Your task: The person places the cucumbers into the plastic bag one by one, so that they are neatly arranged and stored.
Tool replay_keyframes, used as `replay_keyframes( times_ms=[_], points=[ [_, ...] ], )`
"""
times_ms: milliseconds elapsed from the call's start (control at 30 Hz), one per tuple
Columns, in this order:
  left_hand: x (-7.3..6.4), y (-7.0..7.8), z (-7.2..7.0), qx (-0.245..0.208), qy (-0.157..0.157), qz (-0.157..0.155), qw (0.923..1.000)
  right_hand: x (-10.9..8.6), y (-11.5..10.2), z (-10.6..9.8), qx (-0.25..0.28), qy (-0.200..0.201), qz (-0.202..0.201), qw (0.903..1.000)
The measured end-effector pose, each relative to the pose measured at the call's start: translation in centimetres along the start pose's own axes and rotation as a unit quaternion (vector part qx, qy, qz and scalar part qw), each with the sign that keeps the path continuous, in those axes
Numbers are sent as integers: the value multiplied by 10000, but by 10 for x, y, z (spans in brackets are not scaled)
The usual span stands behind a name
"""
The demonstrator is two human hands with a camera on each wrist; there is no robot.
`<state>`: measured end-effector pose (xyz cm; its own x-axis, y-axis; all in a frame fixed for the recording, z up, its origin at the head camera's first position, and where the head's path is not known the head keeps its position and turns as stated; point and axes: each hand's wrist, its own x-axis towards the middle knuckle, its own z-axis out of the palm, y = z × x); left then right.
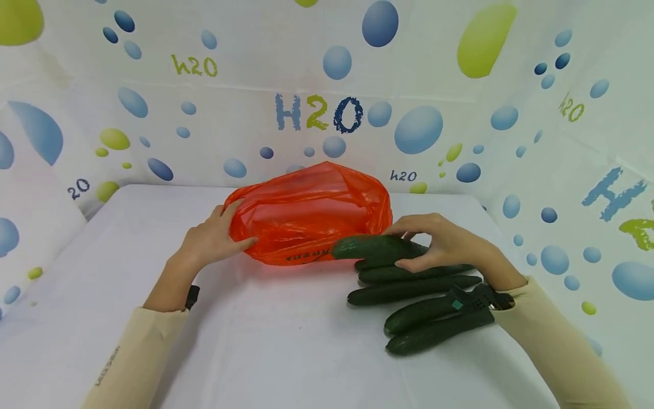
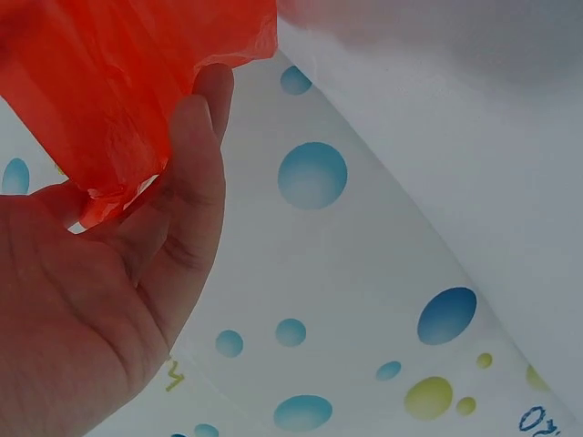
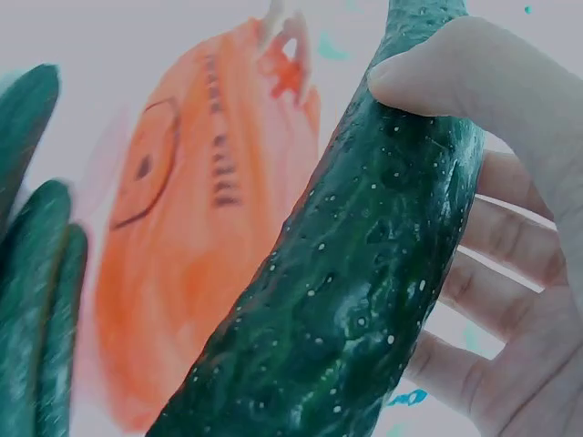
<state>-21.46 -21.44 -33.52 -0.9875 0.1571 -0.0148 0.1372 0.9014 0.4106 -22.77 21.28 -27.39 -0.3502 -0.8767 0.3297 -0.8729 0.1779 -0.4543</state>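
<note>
In the head view a red plastic bag [image 1: 306, 221] lies on the white table with its mouth spread and dark print along its near side. My left hand [image 1: 210, 238] holds the bag's left edge; in the left wrist view the thin red plastic [image 2: 100, 100] lies between thumb and fingers. A dark green cucumber [image 1: 365, 247] is gripped by my right hand [image 1: 449, 241], raised in front of the bag's right end. The right wrist view shows this bumpy cucumber [image 3: 337, 273] up close, thumb on one side and fingers on the other.
Several more cucumbers [image 1: 414, 291] lie side by side on the table [image 1: 296, 352] below my right hand, the nearest ones partly under the wrist strap [image 1: 480, 298]. A white cloth backdrop [image 1: 245, 62] with blue and green dots stands behind and along both sides.
</note>
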Motion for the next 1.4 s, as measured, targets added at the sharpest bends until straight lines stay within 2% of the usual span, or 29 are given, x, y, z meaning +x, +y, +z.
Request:
replay_keyframes(
  times_ms=[167, 333, 600, 767, 933, 1133, 1300, 1400],
  points=[
    [6, 2, 7, 32, 11, 126, 9999, 13, -1, -1, 49, 103, -11, 9999],
    [10, 5, 13, -2, -25, 132, 9999, 19, -3, -2, -85, 223, -189, 9995],
    [10, 6, 12, 26, 31, 114, 9999, 34, -6, -12, -166, 498, -419, 9977],
    [9, 5, 13, -1, 83, 92, 9999, 47, -4, -15, 204, 1026, -800, 9913],
    [7, 2, 17, -37, 63, 20, 10000, 64, -4, -14, 840, 1200, -1072, 9834],
    [8, 4, 20, 26, 159, 106, 9998, 76, -6, -21, 1355, 1388, -1137, 9744],
    [7, 6, 22, 33, 116, 89, 9999, 81, -6, -22, 1600, 1584, -1172, 9673],
    [7, 6, 22, 42, 105, 78, 9999, 85, -4, -21, 1633, 1841, -1279, 9608]
  ],
)
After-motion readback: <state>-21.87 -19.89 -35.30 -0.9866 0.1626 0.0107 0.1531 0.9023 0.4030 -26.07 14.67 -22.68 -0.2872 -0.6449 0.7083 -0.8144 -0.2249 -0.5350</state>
